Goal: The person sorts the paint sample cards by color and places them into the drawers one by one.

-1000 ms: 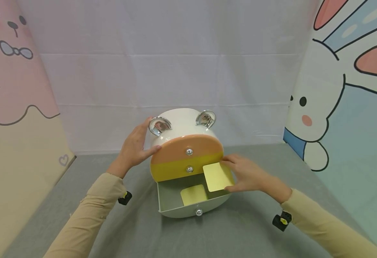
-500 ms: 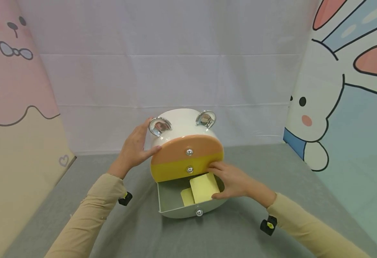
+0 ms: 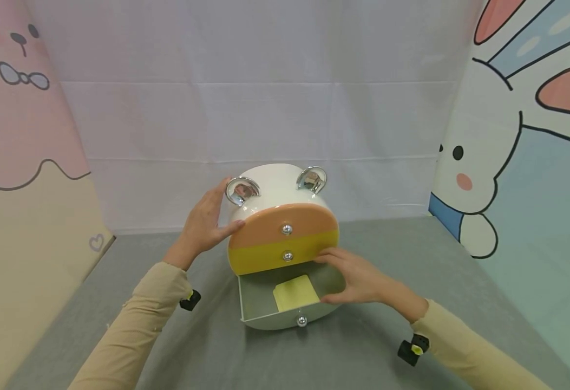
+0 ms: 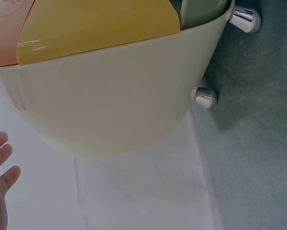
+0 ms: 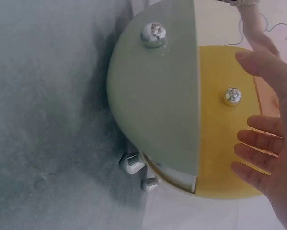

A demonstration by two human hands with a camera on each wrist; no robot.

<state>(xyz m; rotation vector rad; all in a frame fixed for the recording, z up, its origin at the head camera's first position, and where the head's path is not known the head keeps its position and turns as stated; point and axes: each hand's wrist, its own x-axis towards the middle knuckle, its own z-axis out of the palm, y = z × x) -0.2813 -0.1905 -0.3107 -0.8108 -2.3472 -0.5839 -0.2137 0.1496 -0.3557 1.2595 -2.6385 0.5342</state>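
A small white cabinet (image 3: 276,183) with two chrome ears stands mid-table in the head view. Its orange drawer (image 3: 260,228) and yellow drawer (image 3: 257,261) are pushed in; the green bottom drawer (image 3: 270,323) is pulled out. Inside it lie pale yellow square cards (image 3: 295,294), one nearly covering another. My left hand (image 3: 204,222) rests at the cabinet's left side, fingers extended, thumb at the front edge. Over the right part of the green drawer is my right hand (image 3: 358,277), thumb and fingers spread apart with nothing between them.
Grey cloth covers the table (image 3: 207,346). A white curtain (image 3: 265,97) hangs behind, with cartoon-printed panels at both sides. Chrome feet (image 5: 132,163) hold up the cabinet, and round chrome knobs (image 3: 301,321) stick out from the drawer fronts.
My right hand moved left over the green drawer with a yellow card and let it go; the card now lies on the other one. The left hand has stayed in place.
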